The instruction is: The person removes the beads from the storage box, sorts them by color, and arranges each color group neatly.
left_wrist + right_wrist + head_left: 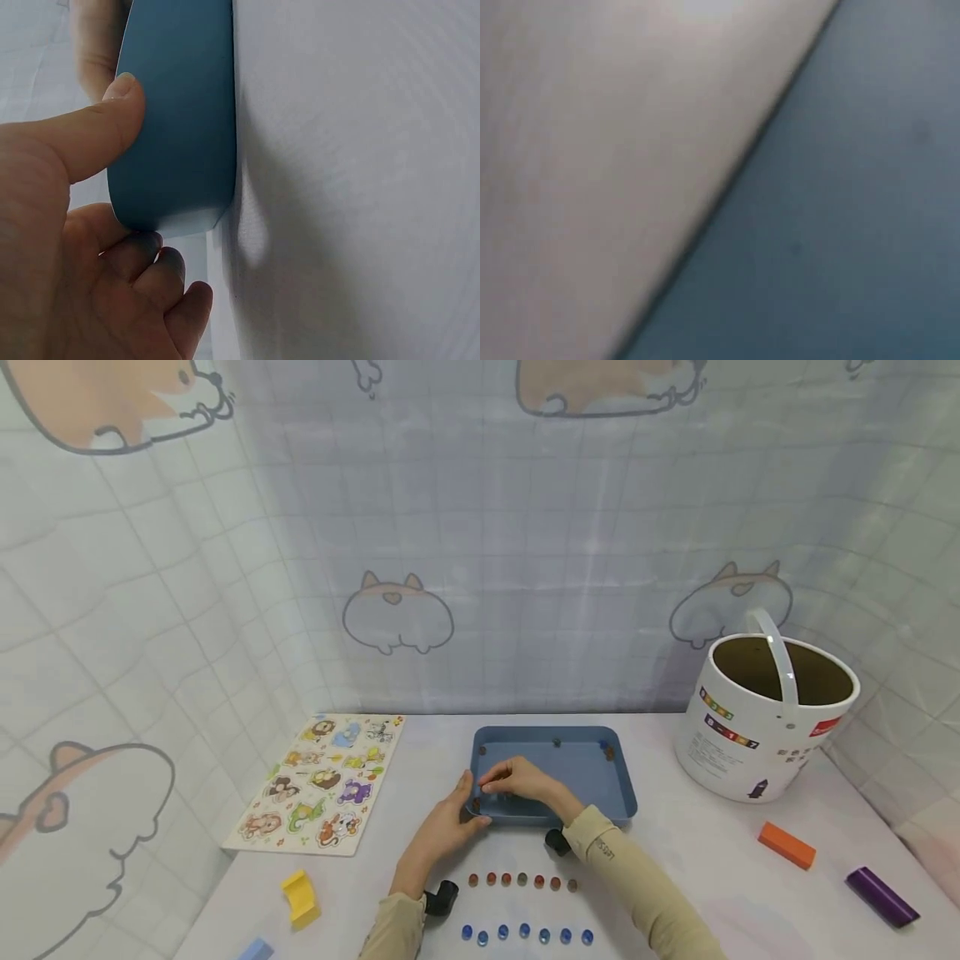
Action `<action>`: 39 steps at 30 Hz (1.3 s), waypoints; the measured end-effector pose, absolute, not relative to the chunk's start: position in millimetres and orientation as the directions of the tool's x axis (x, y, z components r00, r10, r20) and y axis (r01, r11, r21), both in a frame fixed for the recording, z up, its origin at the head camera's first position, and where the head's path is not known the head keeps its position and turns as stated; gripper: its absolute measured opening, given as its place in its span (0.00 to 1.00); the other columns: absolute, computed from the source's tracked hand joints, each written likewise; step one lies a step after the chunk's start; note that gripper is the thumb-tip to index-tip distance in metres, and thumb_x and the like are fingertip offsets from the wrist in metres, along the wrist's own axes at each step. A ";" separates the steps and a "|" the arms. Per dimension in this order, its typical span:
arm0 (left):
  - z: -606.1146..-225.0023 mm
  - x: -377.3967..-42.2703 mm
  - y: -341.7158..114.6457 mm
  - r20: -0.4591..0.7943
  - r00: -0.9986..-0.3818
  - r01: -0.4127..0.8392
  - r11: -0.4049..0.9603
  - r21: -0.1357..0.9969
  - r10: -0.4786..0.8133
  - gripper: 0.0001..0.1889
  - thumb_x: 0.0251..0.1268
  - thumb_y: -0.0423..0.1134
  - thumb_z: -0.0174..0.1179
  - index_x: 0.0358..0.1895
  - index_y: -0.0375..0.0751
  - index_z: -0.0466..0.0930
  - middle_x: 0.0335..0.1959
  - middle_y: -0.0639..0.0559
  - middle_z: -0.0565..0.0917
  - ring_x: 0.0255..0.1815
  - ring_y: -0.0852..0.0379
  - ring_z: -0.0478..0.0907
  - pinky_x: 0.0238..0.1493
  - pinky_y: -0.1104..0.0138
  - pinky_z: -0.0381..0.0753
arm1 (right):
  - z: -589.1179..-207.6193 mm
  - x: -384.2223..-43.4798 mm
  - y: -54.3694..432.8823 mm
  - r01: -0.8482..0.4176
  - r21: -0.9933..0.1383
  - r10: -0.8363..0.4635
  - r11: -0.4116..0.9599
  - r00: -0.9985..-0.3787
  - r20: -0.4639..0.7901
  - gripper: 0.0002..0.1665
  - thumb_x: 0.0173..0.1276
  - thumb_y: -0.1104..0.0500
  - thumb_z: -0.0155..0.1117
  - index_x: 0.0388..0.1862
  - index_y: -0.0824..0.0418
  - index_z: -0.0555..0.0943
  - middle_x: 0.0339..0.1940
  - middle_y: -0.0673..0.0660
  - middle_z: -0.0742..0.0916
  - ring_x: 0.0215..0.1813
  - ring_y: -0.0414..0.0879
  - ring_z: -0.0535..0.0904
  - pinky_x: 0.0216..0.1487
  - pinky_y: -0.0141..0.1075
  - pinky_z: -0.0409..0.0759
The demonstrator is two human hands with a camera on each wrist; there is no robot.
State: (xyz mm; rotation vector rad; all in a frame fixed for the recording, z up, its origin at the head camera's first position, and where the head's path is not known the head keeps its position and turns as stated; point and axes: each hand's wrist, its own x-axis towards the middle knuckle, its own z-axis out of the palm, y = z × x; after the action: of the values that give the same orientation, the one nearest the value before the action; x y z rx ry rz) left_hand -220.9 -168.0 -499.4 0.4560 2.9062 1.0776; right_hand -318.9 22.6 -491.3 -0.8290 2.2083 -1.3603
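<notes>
The left hand (442, 833) grips the left front corner of a shallow blue tray (555, 732). In the left wrist view its thumb lies on the side wall of the tray (176, 127) and its fingers curl at the corner. The right hand (525, 779) reaches over the front rim into the left part of the tray, fingertips bent together and pointing down-left. Whether a bead is between them is too small to tell. Small dark beads (609, 753) lie in the tray. The right wrist view is blurred and shows only the tray and a pale surface.
Before the tray run a row of reddish-brown beads (506, 879) and a row of blue beads (524, 931). An animal puzzle board (318, 785) and yellow block (301, 900) lie left; a white bucket (738, 735), orange block (787, 845) and purple block (882, 897) are right.
</notes>
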 end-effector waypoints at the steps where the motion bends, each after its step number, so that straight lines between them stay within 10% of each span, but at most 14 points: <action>1: -500.0 -220.7 -167.6 0.095 -0.957 0.270 0.721 0.638 0.275 0.46 0.66 0.53 0.60 0.77 0.33 0.45 0.77 0.36 0.51 0.76 0.38 0.56 0.73 0.46 0.62 | -492.8 -317.5 20.1 -0.281 -0.894 -0.669 0.349 -0.743 -0.028 0.13 0.67 0.58 0.65 0.47 0.62 0.86 0.42 0.56 0.90 0.26 0.38 0.72 0.28 0.30 0.73; 8: -501.5 -221.6 -167.1 0.101 -0.958 0.269 0.722 0.638 0.268 0.46 0.66 0.52 0.60 0.77 0.33 0.45 0.77 0.36 0.53 0.76 0.39 0.57 0.72 0.47 0.63 | -494.8 -309.6 7.8 -0.373 -0.825 -0.667 0.424 -0.745 -0.006 0.08 0.60 0.60 0.72 0.40 0.58 0.88 0.40 0.55 0.90 0.40 0.38 0.83 0.41 0.29 0.81; 22: -498.4 -221.2 -165.7 0.099 -0.963 0.255 0.716 0.650 0.253 0.45 0.66 0.49 0.61 0.76 0.32 0.47 0.77 0.36 0.53 0.76 0.41 0.56 0.74 0.49 0.61 | -494.7 -301.4 1.1 -0.482 -0.730 -0.679 0.484 -0.733 0.033 0.02 0.60 0.61 0.72 0.33 0.55 0.88 0.34 0.50 0.90 0.35 0.37 0.82 0.37 0.28 0.80; 39: -500.9 -221.1 -164.5 0.086 -0.965 0.245 0.730 0.639 0.248 0.45 0.66 0.50 0.61 0.76 0.31 0.46 0.78 0.37 0.51 0.77 0.41 0.53 0.75 0.49 0.58 | -492.4 -303.8 60.7 -0.342 -0.881 -0.661 0.328 -0.749 0.045 0.08 0.66 0.60 0.66 0.42 0.61 0.86 0.41 0.58 0.89 0.36 0.46 0.84 0.32 0.30 0.78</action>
State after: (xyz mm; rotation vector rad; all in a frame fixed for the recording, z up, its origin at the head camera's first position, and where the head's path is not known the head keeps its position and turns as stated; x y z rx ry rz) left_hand -221.1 -164.5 -500.9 0.4156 2.9167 1.0757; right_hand -303.8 60.7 -492.4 -0.8953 2.2760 -1.3897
